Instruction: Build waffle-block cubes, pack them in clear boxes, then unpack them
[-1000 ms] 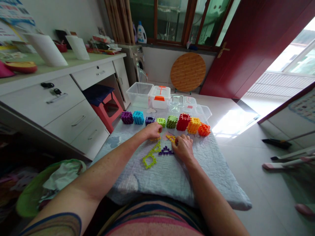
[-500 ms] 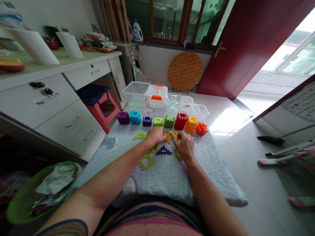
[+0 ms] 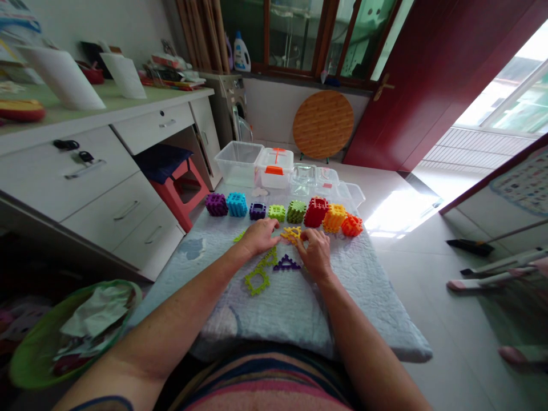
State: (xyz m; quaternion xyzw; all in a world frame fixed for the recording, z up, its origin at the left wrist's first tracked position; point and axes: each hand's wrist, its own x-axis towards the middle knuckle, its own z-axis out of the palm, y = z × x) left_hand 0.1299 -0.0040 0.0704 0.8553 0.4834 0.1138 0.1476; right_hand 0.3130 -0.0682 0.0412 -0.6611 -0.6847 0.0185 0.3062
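Note:
Both my hands rest on a pale blue quilted cloth [image 3: 299, 308]. My left hand [image 3: 259, 236] lies knuckles up with its fingers stretched toward a yellow toothed plastic piece [image 3: 291, 233], a small gap apart; a green piece peeks out at its left side. The fingertips of my right hand [image 3: 315, 251] pinch the yellow piece's right edge. A purple triangle piece [image 3: 286, 264] lies just below, beside a green piece [image 3: 269, 260] and a green square frame piece [image 3: 257, 281]. Behind the hands stands a row of several built cubes, from purple [image 3: 216, 204] to orange-red [image 3: 351, 225].
Clear plastic boxes [image 3: 238, 161], one with an orange latch [image 3: 275, 168], stand behind the cubes. White drawers [image 3: 107, 194] and a red stool [image 3: 180, 191] are on the left, a green basket [image 3: 51, 348] at lower left. A round wooden tabletop [image 3: 323, 124] leans on the far wall.
The yellow piece held up between both hands now lies on the cloth. My left hand has drawn back to the left and my right hand has lowered beside the piece.

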